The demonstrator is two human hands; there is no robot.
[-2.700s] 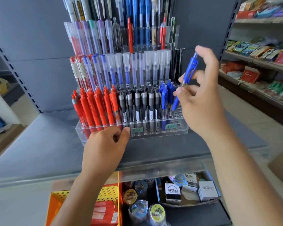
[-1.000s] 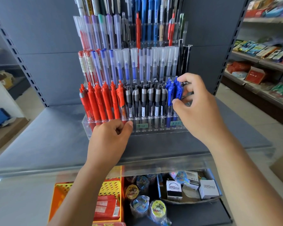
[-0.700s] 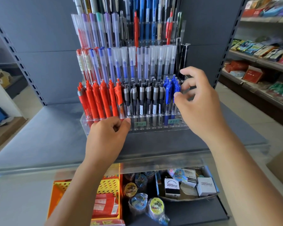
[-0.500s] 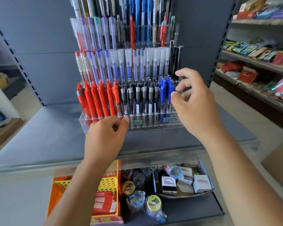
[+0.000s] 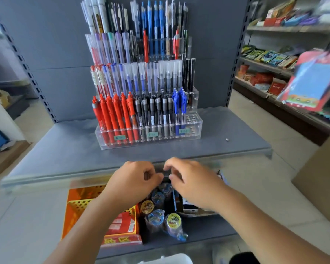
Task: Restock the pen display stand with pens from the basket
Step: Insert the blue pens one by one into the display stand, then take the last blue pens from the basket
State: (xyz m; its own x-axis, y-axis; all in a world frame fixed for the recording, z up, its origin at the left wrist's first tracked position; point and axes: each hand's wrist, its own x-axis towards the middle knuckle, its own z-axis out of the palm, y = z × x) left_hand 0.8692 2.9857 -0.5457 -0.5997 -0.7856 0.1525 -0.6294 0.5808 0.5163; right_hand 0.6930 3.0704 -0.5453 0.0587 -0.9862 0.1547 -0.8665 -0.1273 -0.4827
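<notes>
Orange basket sat on the lower shelf, tape rolls beside it. Left hand and right hand were close together above the rolls, fingers curled and blurred; couldn't tell if either gripped anything. Pen display stand stood farther back on the upper shelf, with blue pens in the front row, right.
</notes>
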